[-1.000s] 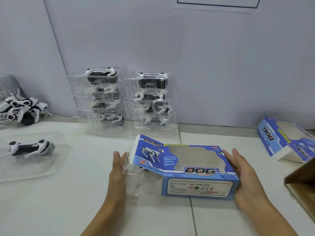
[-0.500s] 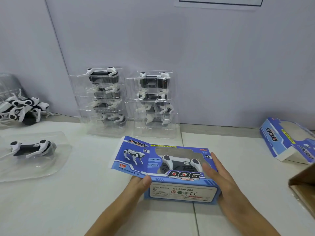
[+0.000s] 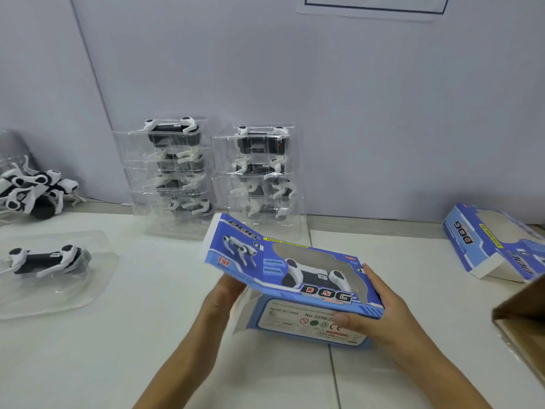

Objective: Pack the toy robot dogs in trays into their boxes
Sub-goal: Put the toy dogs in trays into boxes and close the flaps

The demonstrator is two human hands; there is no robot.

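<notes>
A blue "DOG" box [image 3: 295, 278] is tilted up off the white table in front of me, and a black-and-white toy robot dog [image 3: 315, 276] shows through its window. My left hand [image 3: 224, 293] holds the box's left end from underneath, where a side flap hangs open. My right hand [image 3: 374, 311] grips the right end, thumb on the front label, fingers over the top. Two stacks of clear trays with dogs, left stack [image 3: 174, 172] and right stack [image 3: 262, 172], lean at the wall.
One dog in a clear tray [image 3: 47, 261] lies at the left, with a heap of loose dogs [image 3: 32, 190] behind it. A second blue box [image 3: 489, 246] lies at the right. A brown carton [image 3: 525, 317] juts in at the right edge.
The tray with the dog went into the box from the left. The box then got lifted and tilted, and my left hand moved under its open left end.
</notes>
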